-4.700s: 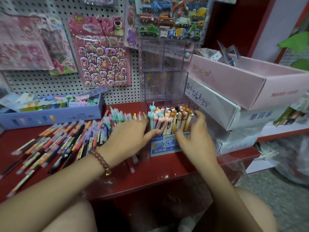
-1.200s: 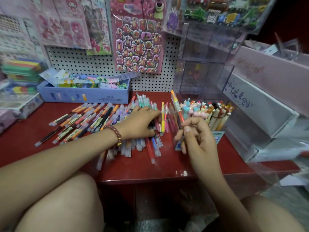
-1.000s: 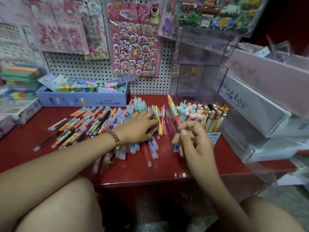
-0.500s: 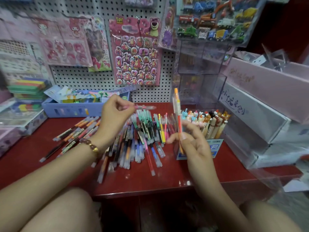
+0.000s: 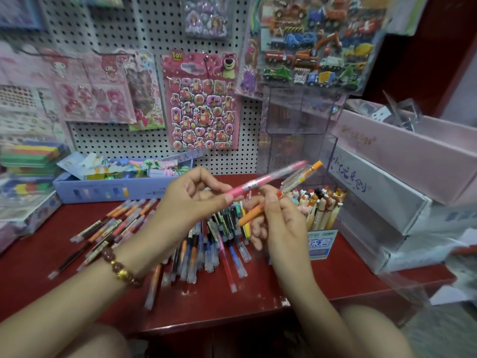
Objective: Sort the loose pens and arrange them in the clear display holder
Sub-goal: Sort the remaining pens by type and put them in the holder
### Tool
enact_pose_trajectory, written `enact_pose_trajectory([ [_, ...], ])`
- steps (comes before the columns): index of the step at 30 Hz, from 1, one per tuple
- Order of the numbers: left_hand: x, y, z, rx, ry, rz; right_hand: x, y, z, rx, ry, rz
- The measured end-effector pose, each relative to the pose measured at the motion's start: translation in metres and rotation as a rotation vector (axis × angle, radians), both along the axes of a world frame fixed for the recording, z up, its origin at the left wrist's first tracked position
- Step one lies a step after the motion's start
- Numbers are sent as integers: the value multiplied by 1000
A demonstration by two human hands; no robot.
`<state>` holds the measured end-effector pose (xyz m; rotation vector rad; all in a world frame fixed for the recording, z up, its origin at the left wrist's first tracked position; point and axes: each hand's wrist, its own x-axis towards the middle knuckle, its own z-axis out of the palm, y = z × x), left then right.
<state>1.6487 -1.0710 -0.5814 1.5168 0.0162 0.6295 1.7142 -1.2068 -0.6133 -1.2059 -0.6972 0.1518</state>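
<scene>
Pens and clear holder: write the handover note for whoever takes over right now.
Left grip pinches a pink pen, raised above the table.
Right grip holds an orange pen, angled up toward the clear holder.
Loose pens lie heaped on the red table, with more spread out to the left.
Done: animal-topped pens stand packed upright beside the right grip.
Left: the holder's upper compartments look empty. Place the two held pens, then sort the heap into the holder.
</scene>
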Motion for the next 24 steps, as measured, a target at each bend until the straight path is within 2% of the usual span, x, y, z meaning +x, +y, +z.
enact_pose_trajectory([
  [3,4,-9,-3,34,33,-38,2,6,-1,5,-64,-97],
  [6,8,-13,-5,56,42,-94,3,7,1,76,12,-26],
  [9,12,-13,-4,57,26,-105,5,4,1,57,-35,-44],
  [14,19,-18,-10,401,85,-110,8,0,4,34,-77,-57],
  [17,22,-25,-10,336,95,-152,10,-7,13,59,-53,-10],
  [22,30,-34,-5,299,31,-78,25,-15,25,82,-83,-216],
  [24,35,-39,-5,302,1,-39,29,-14,30,90,-60,-159],
])
